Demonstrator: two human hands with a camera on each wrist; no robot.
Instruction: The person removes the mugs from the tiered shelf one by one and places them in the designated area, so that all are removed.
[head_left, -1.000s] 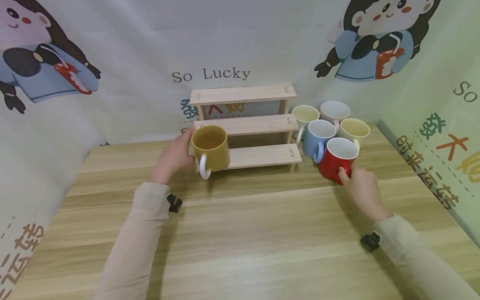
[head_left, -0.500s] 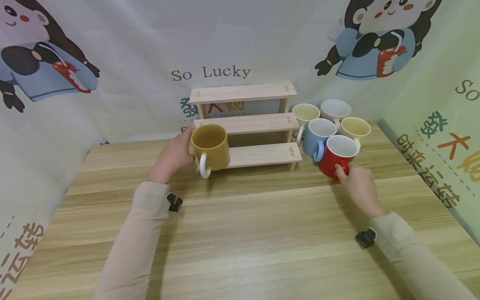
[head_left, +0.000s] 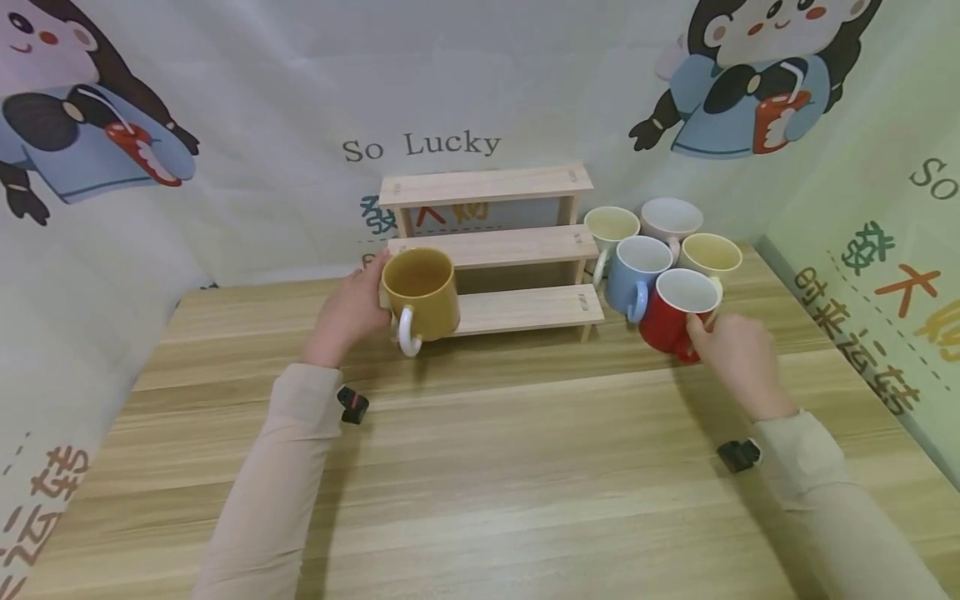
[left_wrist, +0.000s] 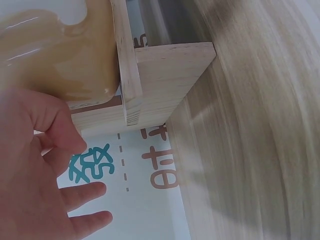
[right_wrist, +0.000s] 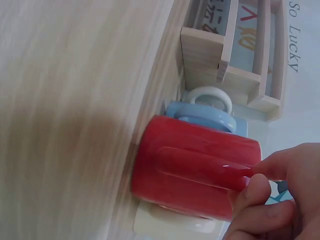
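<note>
A mustard mug with a white handle stands at the left end of the lowest shelf of a wooden stand. My left hand is at its left side, thumb and finger close against it. In the left wrist view, the other fingers extend loosely; whether they touch the mug is hidden. On the table to the right is a red mug, white inside, upright, its handle facing forward. My right hand pinches the top of that handle between thumb and finger.
Beside the red mug stand a blue mug, a yellow mug, a pale yellow-green mug and a whitish mug, packed closely. Printed cloth walls enclose the wooden table at the back and sides.
My right hand has moved slightly right along the red mug, and its handle now points more to the front. The left hand and mustard mug stay put.
</note>
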